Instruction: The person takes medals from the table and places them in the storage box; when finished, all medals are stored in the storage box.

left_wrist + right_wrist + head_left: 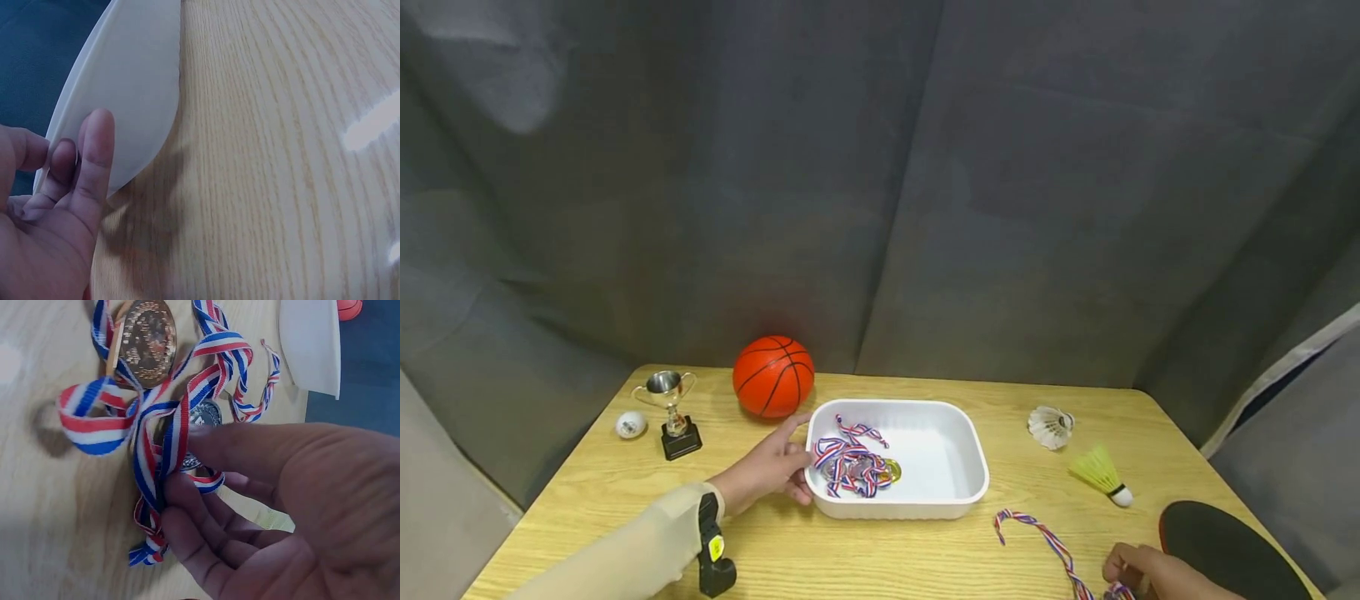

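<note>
My left hand (pixel 796 460) rests against the left wall of a white tray (pixel 955 492), fingers fairly straight; in the left wrist view the thumb (pixel 94 156) lies along the tray wall (pixel 134 94). Inside the tray lies a pile of medals on red, white and blue ribbons (pixel 850 463). At the table's near right edge my right hand (pixel 1122 575) pinches the tangled ribbons (pixel 156 431) of more medals. A gold medal (pixel 147 341) and a silver medal (pixel 205 414) lie on the wood, and one ribbon (pixel 1037 529) trails toward the tray.
An orange basketball (pixel 773 376) sits behind the tray. A small trophy (pixel 673 412) and a white ball (pixel 630 424) stand at the left. White (pixel 1050 426) and yellow-green (pixel 1101 473) shuttlecocks lie at the right, beside a black paddle (pixel 1225 550). Grey curtains surround the table.
</note>
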A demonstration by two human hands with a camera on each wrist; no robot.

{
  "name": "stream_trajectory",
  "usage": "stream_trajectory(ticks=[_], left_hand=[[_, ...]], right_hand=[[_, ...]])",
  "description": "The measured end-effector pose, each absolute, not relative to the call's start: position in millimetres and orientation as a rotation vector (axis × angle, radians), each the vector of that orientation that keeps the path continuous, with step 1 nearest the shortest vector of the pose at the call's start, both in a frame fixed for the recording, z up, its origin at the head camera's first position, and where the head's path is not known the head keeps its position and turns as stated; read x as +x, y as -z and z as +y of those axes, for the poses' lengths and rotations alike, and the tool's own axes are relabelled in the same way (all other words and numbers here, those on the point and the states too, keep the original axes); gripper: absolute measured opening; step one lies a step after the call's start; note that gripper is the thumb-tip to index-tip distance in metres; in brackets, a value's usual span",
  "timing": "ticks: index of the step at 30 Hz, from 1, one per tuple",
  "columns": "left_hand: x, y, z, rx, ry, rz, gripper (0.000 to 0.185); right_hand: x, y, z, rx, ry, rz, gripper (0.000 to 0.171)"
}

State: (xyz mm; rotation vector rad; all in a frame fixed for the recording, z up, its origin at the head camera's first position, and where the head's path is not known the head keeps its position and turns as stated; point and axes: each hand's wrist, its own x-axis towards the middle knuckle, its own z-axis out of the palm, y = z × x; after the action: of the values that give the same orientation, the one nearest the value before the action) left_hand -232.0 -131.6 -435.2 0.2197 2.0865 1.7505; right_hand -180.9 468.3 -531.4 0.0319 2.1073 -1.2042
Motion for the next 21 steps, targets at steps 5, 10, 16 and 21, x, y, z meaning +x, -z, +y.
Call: stream_trajectory(ticks=[5, 10, 16, 21], left_hand=[[-231.9, 435.0, -132.3, 0.231, -1.753, 2.075, 0.072], [-231.5, 434.6, -132.5, 0.227, -1.754, 2.071, 0.072], [-232.3, 434.4, -132.3, 0.225, -1.749, 2.074, 0.072], [-233.1, 434.3, -133.7, 0.235, -1.749, 2.070, 0.073]], right_hand=[[-185.1, 550.0, 475.7, 0.221, 1.364, 1.959, 0.036], [-183.8, 551.1, 473.1, 0.184, 1.335, 2.004, 0.037], [-175.1, 528.0, 460.2, 0.026, 1.364, 1.973, 0.027], [-157.0, 484.1, 419.7, 0.105, 1.372, 1.961, 0.033]])
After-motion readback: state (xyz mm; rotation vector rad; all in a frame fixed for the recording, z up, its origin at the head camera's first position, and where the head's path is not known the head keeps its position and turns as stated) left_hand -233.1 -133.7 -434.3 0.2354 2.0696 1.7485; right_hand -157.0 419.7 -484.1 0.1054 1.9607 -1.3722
